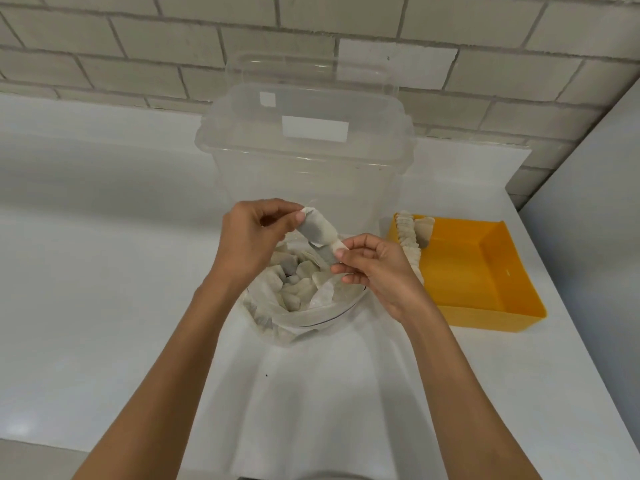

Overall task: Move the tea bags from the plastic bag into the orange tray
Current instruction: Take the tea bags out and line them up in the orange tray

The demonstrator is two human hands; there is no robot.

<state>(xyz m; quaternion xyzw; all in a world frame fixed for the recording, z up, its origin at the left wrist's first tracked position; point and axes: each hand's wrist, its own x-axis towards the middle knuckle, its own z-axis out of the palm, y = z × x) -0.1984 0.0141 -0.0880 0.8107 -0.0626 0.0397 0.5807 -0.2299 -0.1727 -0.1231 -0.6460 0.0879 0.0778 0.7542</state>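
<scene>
Tea bags (317,233) pinched between both hands above the bag (301,296).
Left hand (254,233) pinches their upper end, right hand (372,268) the lower; tray (485,271) sits right.

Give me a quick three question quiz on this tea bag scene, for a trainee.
1. True or false: the tray holds some tea bags.
2. The stack is pinched by: A the left hand only; B the right hand only; C both.
3. Fill in: the tray lies to the ____ of the bag.
Key: 1 true; 2 C; 3 right.
</scene>
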